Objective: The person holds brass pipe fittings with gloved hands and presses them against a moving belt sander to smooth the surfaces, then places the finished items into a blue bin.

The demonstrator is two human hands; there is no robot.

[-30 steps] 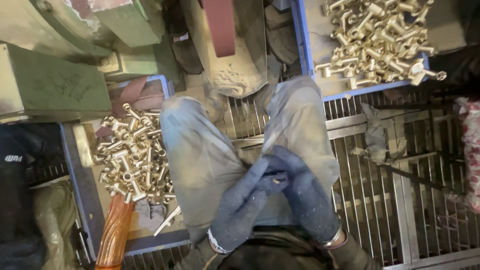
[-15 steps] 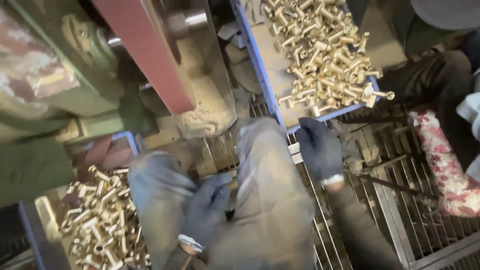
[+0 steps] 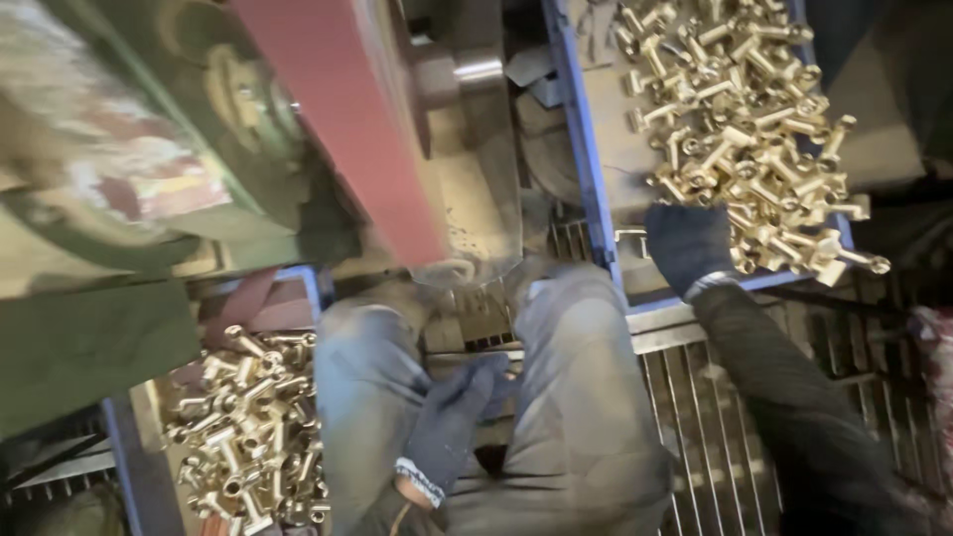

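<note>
The right hand (image 3: 687, 246), in a dark glove, reaches into the blue tray (image 3: 586, 169) at the upper right and rests at the near edge of its heap of brass fittings (image 3: 749, 129). The fingers are hidden among the parts, so I cannot tell whether its grip has closed on one. The left hand (image 3: 452, 422), also gloved, lies loosely curled and seemingly empty between the person's knees (image 3: 576, 377). A second heap of brass fittings (image 3: 248, 427) fills a tray at the lower left. A red sanding belt (image 3: 347, 119) slants overhead above a metal floor grate (image 3: 715, 417).
</note>
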